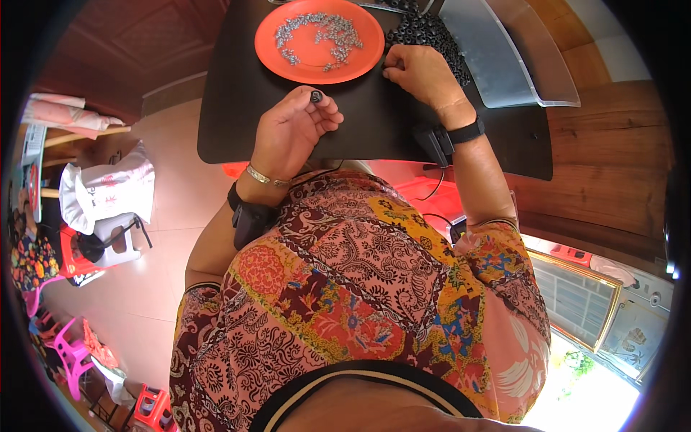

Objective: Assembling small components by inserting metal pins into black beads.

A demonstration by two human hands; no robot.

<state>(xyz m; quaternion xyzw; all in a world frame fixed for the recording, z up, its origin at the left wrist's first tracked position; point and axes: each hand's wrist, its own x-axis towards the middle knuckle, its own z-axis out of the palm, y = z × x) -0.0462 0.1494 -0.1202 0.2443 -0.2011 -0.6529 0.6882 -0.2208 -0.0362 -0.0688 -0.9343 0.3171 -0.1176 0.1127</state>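
My left hand [294, 128] is held palm up just over the near part of the black table. Between its thumb and forefinger it pinches a small black ring-shaped part [316, 96], while the other fingers curl loosely. To the right, my right hand [423, 75] is closed, with its fingertips bent together beside the plate's right rim. Whatever those fingertips hold, if anything, is hidden. An orange-red round plate [306, 70] lies ahead of both hands, with many small silvery metal pieces [338, 32] scattered in it. Past my right hand spreads a heap of small black parts [426, 30].
A translucent plastic bin [497, 65] stands at the table's right side, beside the heap. The black table [237, 108] has a rounded near edge close to my body. White sack [115, 183], stools and a pink chair [70, 353] stand on the floor to the left.
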